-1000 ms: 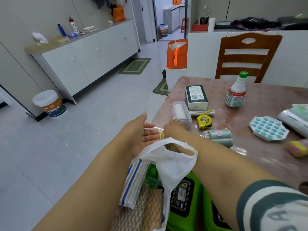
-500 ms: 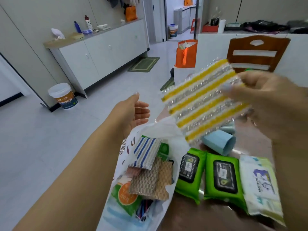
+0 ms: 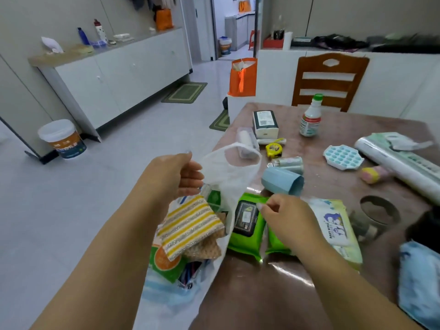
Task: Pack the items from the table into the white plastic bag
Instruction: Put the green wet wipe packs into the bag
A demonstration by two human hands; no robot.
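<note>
- The white plastic bag (image 3: 228,172) hangs at the near left edge of the brown table (image 3: 333,120), its mouth open and one handle loop standing up.
- The left hand (image 3: 175,179) is at the bag's left rim with the fingers curled; it seems to hold the rim open, though the exact grip is hidden behind the plastic.
- A yellow-striped scouring cloth (image 3: 190,227) lies on top of the bag's contents, over a brown mesh pad (image 3: 204,248) and an orange-and-green packet (image 3: 166,263).
- The right hand (image 3: 285,217) rests just right of the bag, thumb and forefinger pinching the top edge of a green wet-wipes pack (image 3: 245,225) that lies touching the bag's side.
- A second green pack (image 3: 276,244) lies under that hand, and a pale wipes pack (image 3: 335,227) is right of it.
- Beyond the bag lie a blue cup (image 3: 283,181) on its side, a yellow tape measure (image 3: 275,150), a tissue box (image 3: 265,123), and a green-capped bottle (image 3: 310,117) standing upright.
- Farther right of the bag are a blue bubble tray (image 3: 342,157) and a white power strip (image 3: 400,160).
</note>
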